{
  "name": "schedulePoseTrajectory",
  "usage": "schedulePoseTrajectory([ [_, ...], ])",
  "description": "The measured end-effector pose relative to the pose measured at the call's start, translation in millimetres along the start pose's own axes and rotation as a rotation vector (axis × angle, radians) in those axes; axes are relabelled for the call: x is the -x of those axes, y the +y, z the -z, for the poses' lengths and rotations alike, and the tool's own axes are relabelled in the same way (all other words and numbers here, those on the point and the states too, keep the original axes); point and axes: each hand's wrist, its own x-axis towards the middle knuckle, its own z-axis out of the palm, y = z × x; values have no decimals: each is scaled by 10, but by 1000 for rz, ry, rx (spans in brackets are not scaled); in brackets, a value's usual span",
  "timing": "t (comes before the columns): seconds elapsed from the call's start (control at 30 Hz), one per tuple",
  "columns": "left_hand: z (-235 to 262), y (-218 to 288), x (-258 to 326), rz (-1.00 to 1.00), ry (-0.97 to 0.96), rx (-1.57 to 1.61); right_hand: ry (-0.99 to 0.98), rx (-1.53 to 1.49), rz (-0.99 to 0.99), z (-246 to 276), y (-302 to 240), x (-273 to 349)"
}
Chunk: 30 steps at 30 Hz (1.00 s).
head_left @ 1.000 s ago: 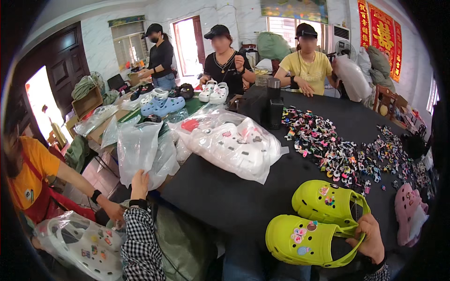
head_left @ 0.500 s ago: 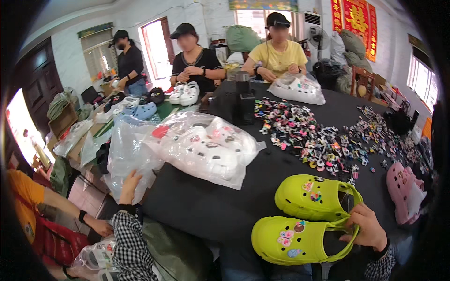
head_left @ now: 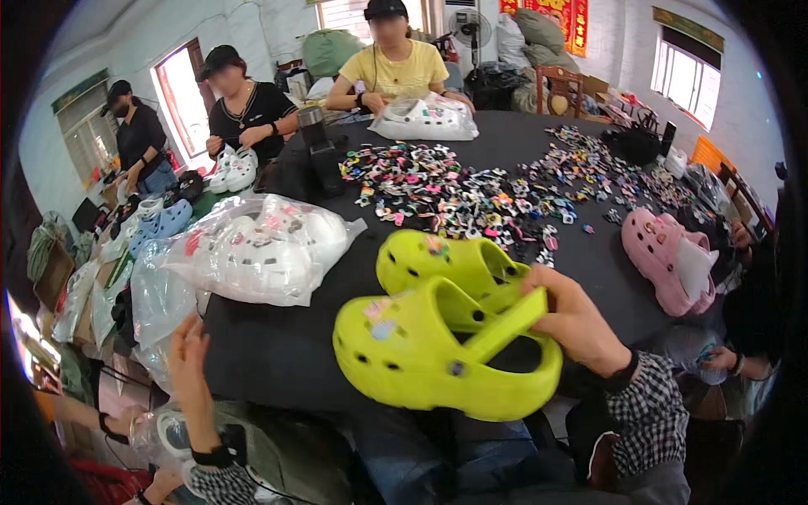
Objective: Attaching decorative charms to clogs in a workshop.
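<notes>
My right hand (head_left: 581,324) is closed round the heel end of a pair of lime-green clogs (head_left: 421,358), lifting them tilted above the black table. Colourful charms sit on their toes, and the nearer clog's heel strap stands up by my fingers. My left hand (head_left: 192,379) is raised at the table's left edge, fingers stretched out, with nothing visible in it. Just beyond it hangs an empty-looking clear plastic bag (head_left: 160,286). White clogs in a clear bag (head_left: 261,252) lie on the table ahead of that hand.
Loose shoe charms (head_left: 454,194) spread across the black table (head_left: 278,345). Pink clogs (head_left: 665,257) stand at the right, a dark cylindrical device (head_left: 320,156) at the back. Several people work around; one in yellow (head_left: 391,71) handles bagged white clogs (head_left: 425,118). Another person's hand (head_left: 720,360) shows at right.
My right hand has raised and tilted the green clogs, bringing them leftward in view. My left hand has drawn back nearer to me, away from the clear bag. The view has turned right.
</notes>
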Motion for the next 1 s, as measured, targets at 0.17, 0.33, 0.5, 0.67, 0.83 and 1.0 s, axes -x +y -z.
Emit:
schedulePoseTrajectory([
  [0.17, -838, 415, 682, -51, -321, 60, -184, -367, 5, -525, 88, 100],
  [0.33, -1213, 540, 1187, 71, -400, 311, -336, 376, 424, -859, 191, 229],
  [0.5, -1126, 539, 1391, -269, -424, -242, -297, 656, 567, -941, 299, 111],
  [0.67, -1146, 312, 1304, -195, -355, -253, -296, 742, 620, -857, 196, 141],
  [0.83, -1204, 490, 1194, 71, -334, 164, -298, 840, 693, -592, 15, 168],
  [1.0, -1195, 545, 914, 82, -308, 317, -217, 867, 704, -372, -29, 40],
])
